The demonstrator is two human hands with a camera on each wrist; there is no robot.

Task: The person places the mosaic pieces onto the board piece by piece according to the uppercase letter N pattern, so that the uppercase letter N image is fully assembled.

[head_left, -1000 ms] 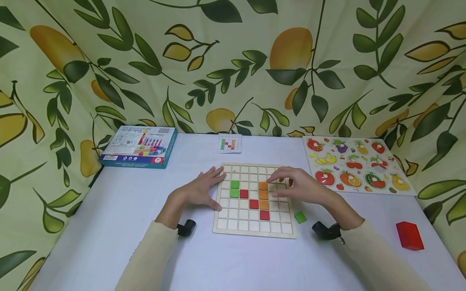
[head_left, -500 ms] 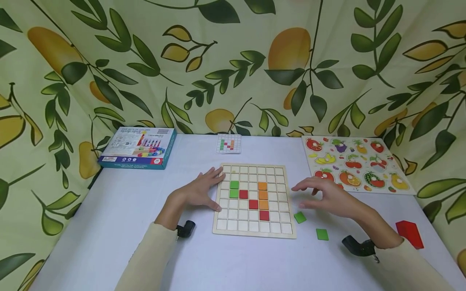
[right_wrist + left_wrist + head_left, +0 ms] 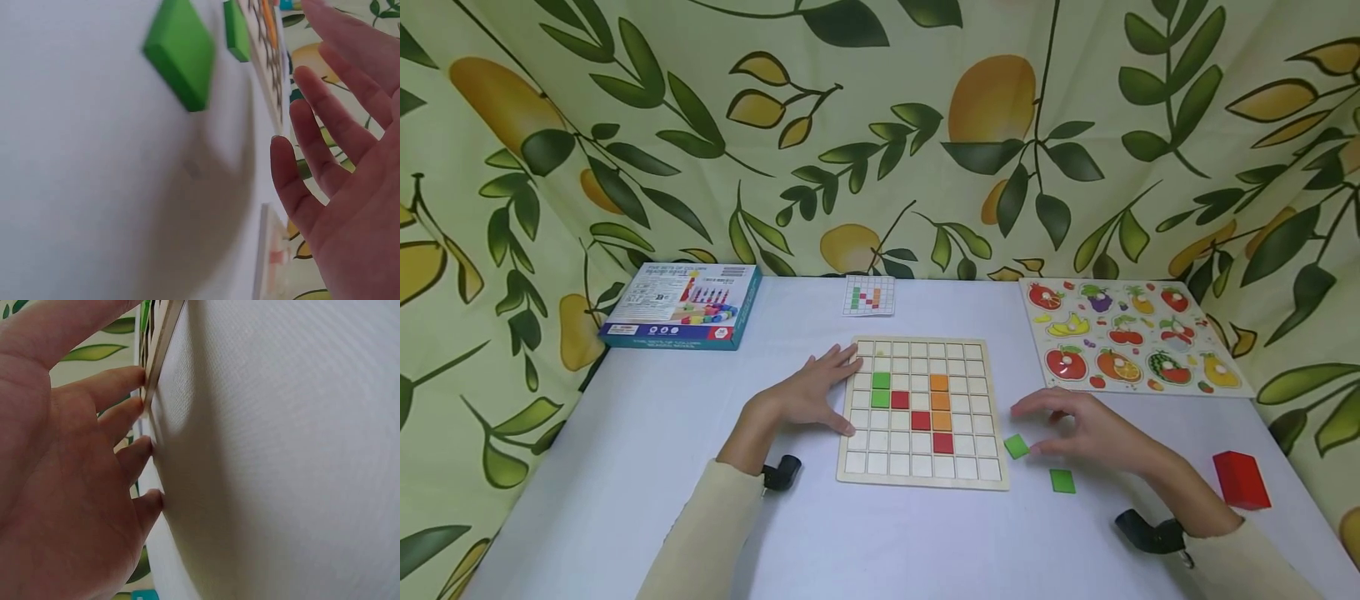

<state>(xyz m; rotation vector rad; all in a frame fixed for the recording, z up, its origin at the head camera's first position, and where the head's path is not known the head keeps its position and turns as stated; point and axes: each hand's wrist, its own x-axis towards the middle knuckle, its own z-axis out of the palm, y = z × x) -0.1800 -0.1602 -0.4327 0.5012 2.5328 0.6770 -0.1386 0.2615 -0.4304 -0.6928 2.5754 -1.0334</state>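
A wooden grid board (image 3: 880, 460) lies mid-table, holding green tiles (image 3: 880, 390), red tiles (image 3: 921, 420) and orange tiles (image 3: 941, 401) in some squares. My left hand (image 3: 805, 392) rests at the board's left edge, fingers spread, the thumb and fingertips touching the rim. To the right of the board my right hand (image 3: 1093, 429) hovers with relaxed, parted fingers and holds nothing. Its thumb is close to a loose green tile (image 3: 1017, 447) beside the board's right edge. Another loose green tile (image 3: 1062, 481) lies nearer the front; the right wrist view shows both tiles on the cloth.
A small pattern card (image 3: 868, 296) with a coloured grid lies behind the board. At the back left is a boxed toy set (image 3: 681, 306). A fruit puzzle board (image 3: 1135, 337) occupies the back right, and a red block (image 3: 1242, 480) sits near the right edge.
My right hand has left the orange tiles on the board and moved right, then down towards the loose green tiles. The left hand stays in place on the board's edge.
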